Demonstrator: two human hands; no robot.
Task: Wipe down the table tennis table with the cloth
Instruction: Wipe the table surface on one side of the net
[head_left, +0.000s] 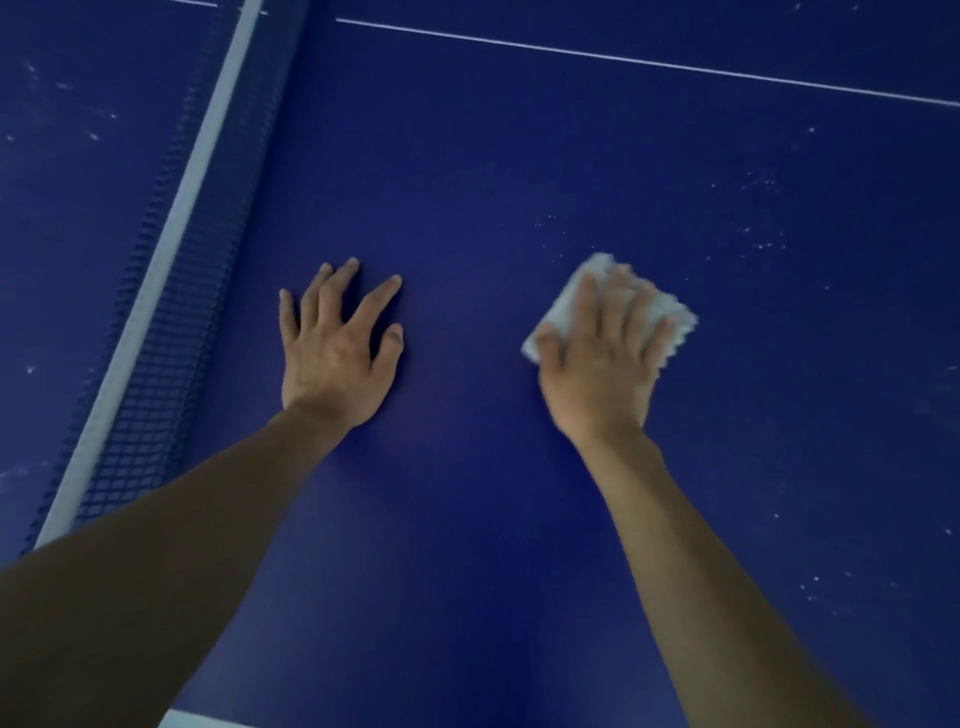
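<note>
The dark blue counter (467, 182) fills the view. Both bare forearms reach out over it from the near side.

The right hand (597, 374) lies palm down on a small white cloth (675, 317), right of the middle. Its grip is spread: the fingers are straight and a little apart, pressing the cloth flat onto the counter rather than curling round it. The cloth is folded into a rough square, and its fuzzy edges show past the fingertips on the far and right sides.

The left hand (332, 358) rests flat on the bare counter, well apart from the cloth. Its grip is also spread, with the fingers fanned wide and holding nothing.

To the left of that hand stands the net (156, 338), dark mesh topped by a white band (171, 249), running from near left to far.

A thin white line (649, 62) crosses the far part of the counter. Pale specks (763, 239) dot the surface to the right of the cloth and beyond the net.
</note>
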